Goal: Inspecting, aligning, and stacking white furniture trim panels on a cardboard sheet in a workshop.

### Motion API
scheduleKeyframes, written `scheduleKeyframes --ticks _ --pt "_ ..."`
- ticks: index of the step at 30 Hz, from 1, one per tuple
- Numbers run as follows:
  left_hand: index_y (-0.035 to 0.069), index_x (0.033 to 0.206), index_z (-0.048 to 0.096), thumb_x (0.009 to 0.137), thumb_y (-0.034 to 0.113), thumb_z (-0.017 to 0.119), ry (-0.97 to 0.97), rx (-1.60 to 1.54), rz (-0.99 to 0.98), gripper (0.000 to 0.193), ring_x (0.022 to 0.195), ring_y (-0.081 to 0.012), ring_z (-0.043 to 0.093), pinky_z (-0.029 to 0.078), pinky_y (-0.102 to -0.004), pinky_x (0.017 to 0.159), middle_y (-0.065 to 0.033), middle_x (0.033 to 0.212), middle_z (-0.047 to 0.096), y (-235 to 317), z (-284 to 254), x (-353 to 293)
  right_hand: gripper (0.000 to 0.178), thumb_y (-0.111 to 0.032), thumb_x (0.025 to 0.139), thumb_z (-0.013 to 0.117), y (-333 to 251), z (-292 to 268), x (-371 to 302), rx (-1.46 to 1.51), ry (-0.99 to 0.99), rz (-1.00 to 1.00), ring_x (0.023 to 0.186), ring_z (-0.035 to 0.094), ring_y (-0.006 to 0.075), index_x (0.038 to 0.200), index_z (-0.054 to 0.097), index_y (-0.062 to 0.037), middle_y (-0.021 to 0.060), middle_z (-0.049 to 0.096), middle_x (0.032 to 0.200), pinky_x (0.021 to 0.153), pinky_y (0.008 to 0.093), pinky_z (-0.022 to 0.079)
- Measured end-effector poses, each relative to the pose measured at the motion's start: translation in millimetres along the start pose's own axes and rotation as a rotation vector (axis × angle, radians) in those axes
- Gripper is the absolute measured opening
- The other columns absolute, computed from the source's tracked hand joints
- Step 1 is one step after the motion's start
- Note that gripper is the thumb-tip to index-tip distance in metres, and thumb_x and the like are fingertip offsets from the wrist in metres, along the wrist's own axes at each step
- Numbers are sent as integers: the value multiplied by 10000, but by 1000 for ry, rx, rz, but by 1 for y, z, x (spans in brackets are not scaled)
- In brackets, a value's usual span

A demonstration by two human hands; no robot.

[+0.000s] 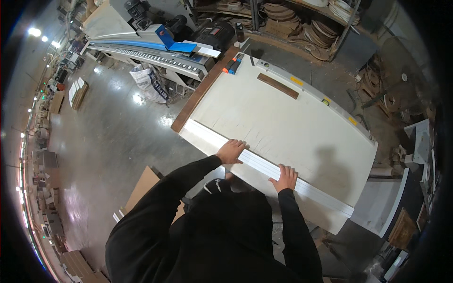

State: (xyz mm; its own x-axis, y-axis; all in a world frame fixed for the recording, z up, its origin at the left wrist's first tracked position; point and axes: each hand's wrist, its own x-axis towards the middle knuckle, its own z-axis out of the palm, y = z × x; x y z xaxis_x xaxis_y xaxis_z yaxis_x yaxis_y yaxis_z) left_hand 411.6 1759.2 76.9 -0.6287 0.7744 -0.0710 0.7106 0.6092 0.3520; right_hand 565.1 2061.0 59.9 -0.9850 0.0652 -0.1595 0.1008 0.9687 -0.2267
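A long white strip [261, 163] with fine lines along it lies along the near edge of a white-topped table [283, 127]. I cannot tell whether it is one grooved strip or several narrow ones side by side. My left hand [230, 151] grips it left of its middle, fingers bent over its far side. Farther right, my right hand [286, 178] also grips it, with the thumb pointing left and the fingers over the top. The strip's undersides and parts beneath my palms are hidden.
A brown wooden rail [205, 89] borders the table's left end. Orange-and-black tools [231, 65], a short brown strip [278, 86] and a long spirit level [311, 89] lie towards the far side. Beyond stand a blue-and-grey machine [146, 54], a white sack [148, 82] and shelves [325, 9] with coils.
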Motion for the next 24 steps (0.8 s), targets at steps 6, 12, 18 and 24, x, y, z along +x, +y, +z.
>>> scheduleKeyframes --ticks 6,12,18,24 --pt "129 1378 563 685 389 894 -73 44 -8 811 1187 -322 578 467 -454 1004 -118 1259 584 -1 -3 6 781 -485 666 909 0 0 1 17 65 -37 1180 527 272 1287 598 -128 51 625 1238 1054 465 363" --pt "149 1338 593 679 461 868 58 6 88 779 1155 -318 574 462 -451 980 -119 1204 588 -11 -1 4 751 -488 646 909 -4 -1 1 19 95 -50 1165 509 303 1234 610 -127 70 598 1212 1042 483 374" --pt "153 1309 608 693 465 849 6 -40 47 732 1217 -301 563 431 -446 1060 -120 1276 593 -9 -7 1 759 -522 680 883 -6 5 0 11 54 -2 1198 498 314 1261 589 -132 77 576 1245 1050 500 379" --pt "152 1341 586 702 490 834 33 -11 61 764 1248 -307 542 416 -462 1090 -123 1307 576 -14 -2 -1 775 -557 706 851 -5 12 -1 -27 35 4 1233 489 316 1295 583 -129 94 563 1273 1075 501 366"
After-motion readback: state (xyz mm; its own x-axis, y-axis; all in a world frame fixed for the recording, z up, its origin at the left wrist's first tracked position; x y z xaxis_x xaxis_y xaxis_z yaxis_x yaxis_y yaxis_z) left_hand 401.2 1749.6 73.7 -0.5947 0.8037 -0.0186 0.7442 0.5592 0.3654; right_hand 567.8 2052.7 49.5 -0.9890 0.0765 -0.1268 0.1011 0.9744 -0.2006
